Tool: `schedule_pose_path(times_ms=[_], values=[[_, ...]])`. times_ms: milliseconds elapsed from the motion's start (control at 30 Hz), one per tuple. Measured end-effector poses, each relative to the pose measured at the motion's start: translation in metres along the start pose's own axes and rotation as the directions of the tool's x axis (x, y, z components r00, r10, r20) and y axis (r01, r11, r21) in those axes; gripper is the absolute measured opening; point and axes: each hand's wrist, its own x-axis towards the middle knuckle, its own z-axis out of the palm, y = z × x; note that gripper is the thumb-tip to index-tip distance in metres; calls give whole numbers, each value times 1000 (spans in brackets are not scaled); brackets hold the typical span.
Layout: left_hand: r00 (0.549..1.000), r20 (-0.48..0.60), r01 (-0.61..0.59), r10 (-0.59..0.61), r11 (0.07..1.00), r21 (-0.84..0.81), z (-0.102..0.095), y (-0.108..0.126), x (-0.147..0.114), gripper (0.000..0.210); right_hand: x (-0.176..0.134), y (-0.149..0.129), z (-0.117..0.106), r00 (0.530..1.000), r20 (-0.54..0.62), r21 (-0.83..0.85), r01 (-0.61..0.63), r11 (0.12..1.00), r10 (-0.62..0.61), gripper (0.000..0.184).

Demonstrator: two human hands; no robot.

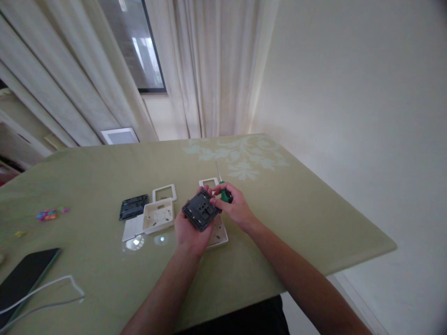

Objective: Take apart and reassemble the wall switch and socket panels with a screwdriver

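A black wall socket module (201, 209) rests tilted in my left hand (190, 235), which is curled under it from below. My right hand (233, 204) grips a green-handled screwdriver (226, 195), its shaft pointing up and away from the module. The thumb of that hand is at the module's right edge. Beneath my hands lies a white back box (220, 235), partly hidden by them. Behind them a white frame (208, 180) shows in part.
To the left are a second white box (159, 216), another white frame (165, 191), a black module (133, 206) and a white plate (132, 228). Further left lie small colourful pieces (47, 214), a dark tablet or phone (28, 274) and a white cable (52, 304). A wall (349, 116) borders the table's right side.
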Motion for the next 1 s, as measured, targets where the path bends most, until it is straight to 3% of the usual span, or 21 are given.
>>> schedule_pose_path(times_ms=[300, 433, 600, 700, 767, 833, 933, 1000], values=[[995, -85, -50, 50, 999, 11, 1, -5, 4, 51, -3, 0, 7, 998, -51, 29, 46, 999, -45, 31], [999, -10, -46, 47, 999, 25, 1, -6, 5, 46, -3, 0, 8, 997, -74, 131, 3, 991, 7, 32], [972, 89, -234, 216, 919, 319, -3, 1, 8, 38, 10, 5, -10, 982, -165, 298, -41, 954, 94, 42], [965, 145, -263, 220, 837, 479, -5, 11, 12, 38, 21, 12, -26, 958, -253, 356, -38, 934, 136, 47], [961, 206, -276, 187, 736, 619, -2, 20, 15, 37, 28, 18, -34, 942, -294, 381, -42, 924, 164, 48], [952, 273, -301, 136, 572, 763, 4, 32, 18, 37, 33, 24, -40, 927, -325, 400, -44, 916, 186, 49], [933, 361, -355, 15, 223, 908, 11, 48, 18, 29, 38, 29, -44, 910, -362, 419, -37, 907, 204, 49], [917, 394, -395, -63, -12, 919, 11, 53, 15, 24, 40, 31, -46, 902, -377, 426, -34, 904, 212, 48]])
